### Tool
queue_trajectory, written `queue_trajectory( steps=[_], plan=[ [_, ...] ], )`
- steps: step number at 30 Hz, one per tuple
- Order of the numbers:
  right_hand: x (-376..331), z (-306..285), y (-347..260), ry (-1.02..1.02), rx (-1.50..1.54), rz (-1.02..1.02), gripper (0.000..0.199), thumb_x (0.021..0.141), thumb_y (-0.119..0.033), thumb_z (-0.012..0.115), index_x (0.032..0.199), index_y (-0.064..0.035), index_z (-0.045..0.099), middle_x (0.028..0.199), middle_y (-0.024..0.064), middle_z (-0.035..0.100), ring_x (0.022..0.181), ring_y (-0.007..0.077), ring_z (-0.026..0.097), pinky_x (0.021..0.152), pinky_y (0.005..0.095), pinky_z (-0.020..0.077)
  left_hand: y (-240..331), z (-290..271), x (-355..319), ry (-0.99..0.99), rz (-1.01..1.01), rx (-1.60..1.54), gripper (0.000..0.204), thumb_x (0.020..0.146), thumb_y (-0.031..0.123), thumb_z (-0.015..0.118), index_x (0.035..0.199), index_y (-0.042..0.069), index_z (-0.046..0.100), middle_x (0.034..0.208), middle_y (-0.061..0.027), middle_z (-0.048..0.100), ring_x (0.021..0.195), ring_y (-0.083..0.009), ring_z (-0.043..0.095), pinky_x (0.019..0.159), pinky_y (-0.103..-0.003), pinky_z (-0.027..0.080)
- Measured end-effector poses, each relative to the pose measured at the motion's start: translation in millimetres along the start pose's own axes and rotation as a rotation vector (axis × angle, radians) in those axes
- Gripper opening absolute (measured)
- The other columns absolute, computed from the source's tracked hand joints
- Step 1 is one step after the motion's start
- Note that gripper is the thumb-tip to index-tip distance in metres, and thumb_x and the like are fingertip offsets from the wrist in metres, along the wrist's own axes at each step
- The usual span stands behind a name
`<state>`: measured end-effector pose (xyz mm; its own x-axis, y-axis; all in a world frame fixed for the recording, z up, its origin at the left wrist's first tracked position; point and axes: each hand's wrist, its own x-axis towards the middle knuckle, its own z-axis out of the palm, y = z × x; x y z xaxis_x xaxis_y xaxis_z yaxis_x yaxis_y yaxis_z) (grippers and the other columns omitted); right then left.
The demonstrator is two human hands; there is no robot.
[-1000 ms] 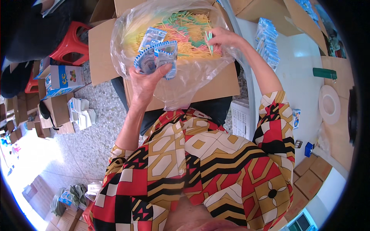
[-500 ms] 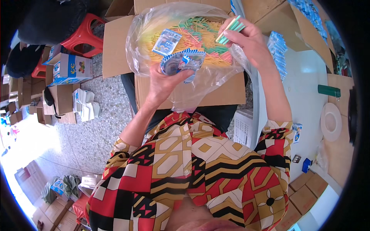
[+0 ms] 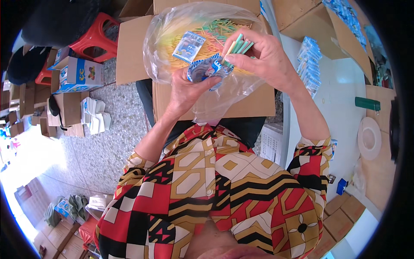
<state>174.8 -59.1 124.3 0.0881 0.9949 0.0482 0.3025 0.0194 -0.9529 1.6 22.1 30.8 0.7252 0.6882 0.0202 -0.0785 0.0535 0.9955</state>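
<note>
Red stool [image 3: 92, 32] far left on floor, partly cut by dark shape above. Left hand [image 3: 189, 88] closed round small blue-and-white packet [image 3: 207, 69], mouth turned toward right hand for filling; packet's lower part hidden behind fingers. Clear bag [image 3: 172, 47] lines open cardboard box [image 3: 129, 52] on lap, keeping loose coloured sticks [image 3: 215, 32] together within reach. Right hand [image 3: 263, 56] pinches bundle of green sticks [image 3: 237, 45], tips at packet mouth; count unclear. Bench [image 3: 340, 108] right, packet stack [image 3: 308, 60] blurred.
</note>
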Motion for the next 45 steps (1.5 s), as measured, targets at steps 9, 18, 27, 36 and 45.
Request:
queue_trajectory(
  steps=[9,18,27,36,45],
  plan=[
    [4,3,-7,-0.007,-0.17,0.004,0.01,0.081,-0.011,0.062,0.088,-0.0048,0.058,0.086,-0.0014,0.056,0.073,0.0043,0.05,0.063,0.0199,0.0428,2,2,1,-0.007,-0.003,-0.002,0.018,0.072,0.006,0.072,0.088,0.001,0.066,0.075,0.0006,0.065,0.068,-0.0031,0.055,0.062,-0.02,0.047],
    [1,1,-13,0.019,-0.348,-0.146,0.021,0.079,-0.01,0.062,0.1,-0.0072,0.061,0.095,0.0002,0.056,0.076,0.0058,0.05,0.063,0.0198,0.0417,9,4,4,-0.005,-0.004,-0.128,0.024,0.071,0.006,0.073,0.093,0.002,0.065,0.081,0.0001,0.065,0.072,-0.0046,0.056,0.067,-0.022,0.048],
    [-12,-4,23,0.179,0.173,-0.091,0.029,0.086,-0.007,0.053,0.115,-0.0018,0.051,0.099,0.0028,0.055,0.084,0.0046,0.049,0.071,0.0185,0.0408,8,5,7,-0.026,-0.01,-0.305,0.036,0.071,0.005,0.073,0.104,0.001,0.06,0.091,-0.0025,0.064,0.08,-0.0095,0.06,0.072,-0.025,0.049],
    [-25,4,39,0.254,0.283,0.0,0.011,0.085,-0.008,0.057,0.095,-0.0018,0.057,0.087,0.0011,0.059,0.08,0.0052,0.054,0.074,0.0204,0.044,15,11,8,-0.073,-0.074,-0.326,0.039,0.071,0.003,0.072,0.106,0.002,0.057,0.097,-0.0041,0.063,0.087,-0.0114,0.06,0.078,-0.028,0.05],
    [-83,-42,54,0.602,0.289,-0.158,0.013,0.09,-0.011,0.049,0.102,-0.0052,0.052,0.095,0.0054,0.061,0.085,0.0087,0.055,0.076,0.0244,0.0446,7,9,6,0.051,-0.093,-0.324,0.035,0.078,0.006,0.066,0.111,0.004,0.054,0.099,-0.004,0.062,0.087,-0.0125,0.059,0.078,-0.029,0.049]
  ],
)
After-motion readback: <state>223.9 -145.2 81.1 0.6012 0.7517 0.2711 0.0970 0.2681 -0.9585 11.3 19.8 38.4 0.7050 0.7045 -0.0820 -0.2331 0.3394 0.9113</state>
